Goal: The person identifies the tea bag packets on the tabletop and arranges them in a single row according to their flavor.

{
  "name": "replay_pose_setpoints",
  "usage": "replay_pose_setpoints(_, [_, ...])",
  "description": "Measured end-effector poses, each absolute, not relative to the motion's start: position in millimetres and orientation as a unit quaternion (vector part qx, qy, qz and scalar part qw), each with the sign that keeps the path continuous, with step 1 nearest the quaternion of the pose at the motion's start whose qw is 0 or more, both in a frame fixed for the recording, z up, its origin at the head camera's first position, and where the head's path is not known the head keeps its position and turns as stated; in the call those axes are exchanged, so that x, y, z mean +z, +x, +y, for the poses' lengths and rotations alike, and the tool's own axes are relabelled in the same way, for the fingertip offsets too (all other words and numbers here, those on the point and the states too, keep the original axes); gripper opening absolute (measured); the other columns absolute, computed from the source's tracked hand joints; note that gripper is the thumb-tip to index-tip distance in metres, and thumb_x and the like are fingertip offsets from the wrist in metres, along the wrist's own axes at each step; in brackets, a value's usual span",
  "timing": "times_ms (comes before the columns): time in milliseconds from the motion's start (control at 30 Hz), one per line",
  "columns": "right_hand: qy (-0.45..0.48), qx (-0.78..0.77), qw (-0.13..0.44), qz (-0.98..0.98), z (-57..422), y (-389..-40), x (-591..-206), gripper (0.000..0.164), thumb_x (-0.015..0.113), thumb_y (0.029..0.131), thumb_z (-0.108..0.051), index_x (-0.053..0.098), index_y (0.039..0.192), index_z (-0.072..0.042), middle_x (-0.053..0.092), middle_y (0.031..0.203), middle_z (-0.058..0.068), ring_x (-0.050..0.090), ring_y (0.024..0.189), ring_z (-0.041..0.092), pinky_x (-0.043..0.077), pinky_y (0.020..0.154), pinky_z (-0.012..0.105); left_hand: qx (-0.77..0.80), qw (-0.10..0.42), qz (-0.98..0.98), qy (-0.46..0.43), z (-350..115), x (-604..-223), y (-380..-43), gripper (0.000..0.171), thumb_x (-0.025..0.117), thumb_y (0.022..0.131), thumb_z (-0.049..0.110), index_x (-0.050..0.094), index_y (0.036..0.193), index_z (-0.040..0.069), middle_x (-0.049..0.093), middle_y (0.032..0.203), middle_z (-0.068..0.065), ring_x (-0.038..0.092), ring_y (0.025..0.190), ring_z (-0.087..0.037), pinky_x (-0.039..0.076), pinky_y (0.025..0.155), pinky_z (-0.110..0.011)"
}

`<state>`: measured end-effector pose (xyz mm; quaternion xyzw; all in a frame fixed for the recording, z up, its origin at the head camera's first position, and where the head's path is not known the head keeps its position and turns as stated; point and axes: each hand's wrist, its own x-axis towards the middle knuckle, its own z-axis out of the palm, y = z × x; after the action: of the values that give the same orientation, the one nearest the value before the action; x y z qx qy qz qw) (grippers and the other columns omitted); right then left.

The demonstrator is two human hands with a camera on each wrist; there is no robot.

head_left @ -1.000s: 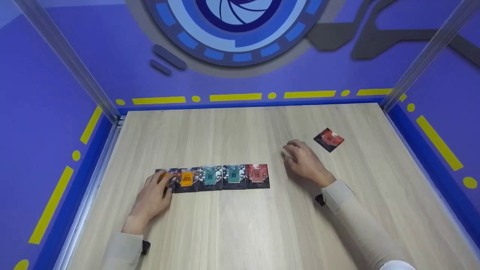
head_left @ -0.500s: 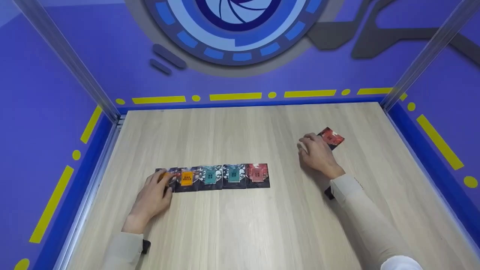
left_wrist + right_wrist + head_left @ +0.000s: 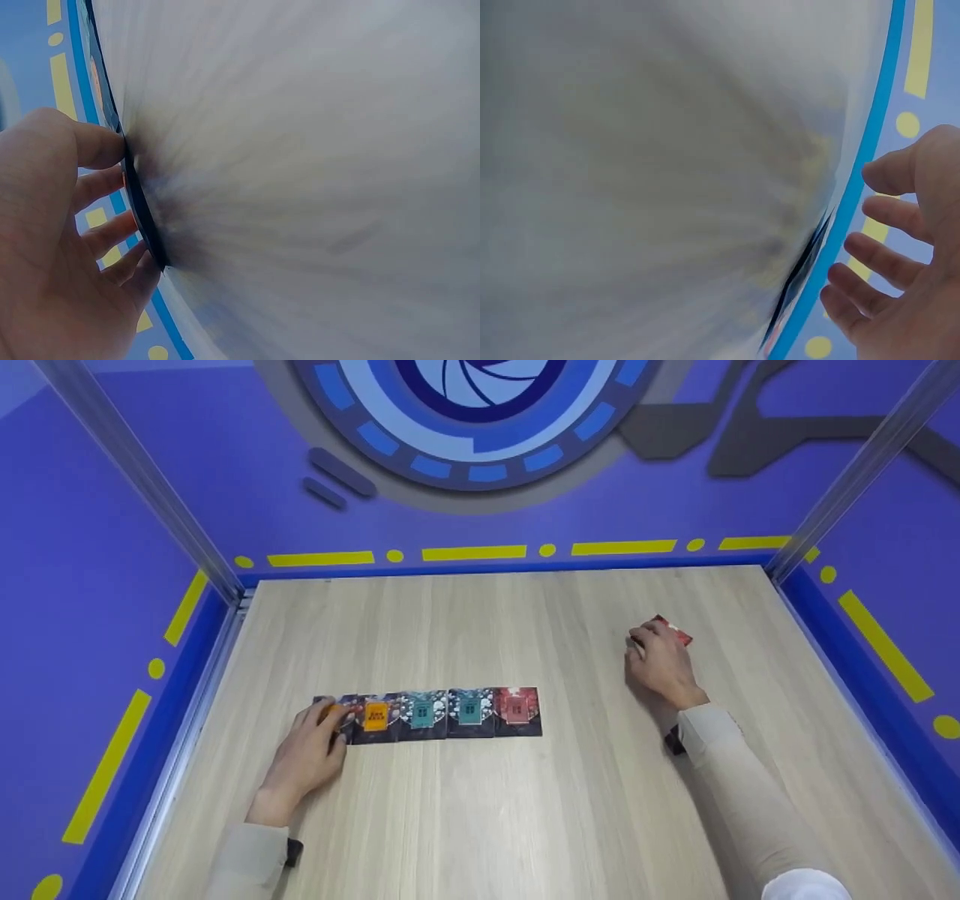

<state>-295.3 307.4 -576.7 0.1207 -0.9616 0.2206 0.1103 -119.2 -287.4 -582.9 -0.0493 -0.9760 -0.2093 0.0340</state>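
Note:
A row of thin, flat, square cards with dark lower borders lies on the table. The leftmost is mostly hidden under my left hand (image 3: 301,757), whose thumb and fingertips rest on it. To the right come a card with an orange label (image 3: 375,718), two teal-labelled cards (image 3: 470,711) and a red card (image 3: 517,711). Farther back on the right lies a loose red card (image 3: 679,631), largely covered by my right hand (image 3: 664,666) in the head view. The right wrist view shows the right hand's fingers (image 3: 885,259) spread and bent slightly, apart from the card's dark edge (image 3: 799,277).
The pale wooden table (image 3: 480,810) is enclosed by blue printed walls (image 3: 480,529) at the back and both sides. Metal posts (image 3: 847,480) stand at the rear corners. A black strap piece (image 3: 675,741) shows at the right wrist.
My right hand has moved right and away from me, from beside the row to over the loose red card. The left hand stays on the row's left end.

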Motion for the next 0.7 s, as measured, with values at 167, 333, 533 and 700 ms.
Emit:
replay_pose_setpoints(167, [0.107,0.229,0.110,-0.961,315.4,-298.5,-577.1,0.037,0.064,0.098,-0.010,0.069,0.130,0.007,0.060,0.139,0.032,0.056,0.123,0.057,0.045,0.106,0.071,-0.206,0.043,-0.976,-0.059,-288.9,-583.0,-119.3,0.049,0.065,0.101,0.012,0.060,0.149,0.003,0.048,0.159,-0.028,0.044,0.147,-0.050,0.042,0.119,-0.066])
replay_pose_setpoints(333, [0.093,0.226,0.107,-0.964,323.5,-302.1,-575.9,0.037,0.061,0.099,-0.011,0.068,0.130,0.008,0.058,0.140,0.033,0.054,0.123,0.056,0.043,0.106,0.071,-0.203,0.050,-0.976,-0.065,-289.1,-584.9,-119.1,0.049,0.065,0.101,0.012,0.060,0.149,0.004,0.048,0.158,-0.029,0.045,0.146,-0.051,0.042,0.118,-0.068])
replay_pose_setpoints(533, [0.069,0.225,0.093,-0.967,330.3,-304.2,-576.7,0.039,0.059,0.103,-0.012,0.066,0.136,0.006,0.055,0.144,0.032,0.052,0.127,0.054,0.044,0.107,0.070,-0.204,0.055,-0.975,-0.064,-288.9,-584.5,-119.1,0.049,0.065,0.100,0.011,0.061,0.148,0.003,0.049,0.156,-0.030,0.046,0.144,-0.052,0.044,0.116,-0.068])
replay_pose_setpoints(700, [0.057,0.232,0.084,-0.967,332.1,-304.8,-576.6,0.039,0.058,0.104,-0.012,0.065,0.137,0.006,0.053,0.146,0.032,0.050,0.131,0.054,0.042,0.109,0.070,-0.204,0.048,-0.976,-0.059,-288.6,-585.1,-119.2,0.049,0.064,0.101,0.012,0.060,0.150,0.004,0.048,0.157,-0.029,0.045,0.145,-0.051,0.044,0.116,-0.067])
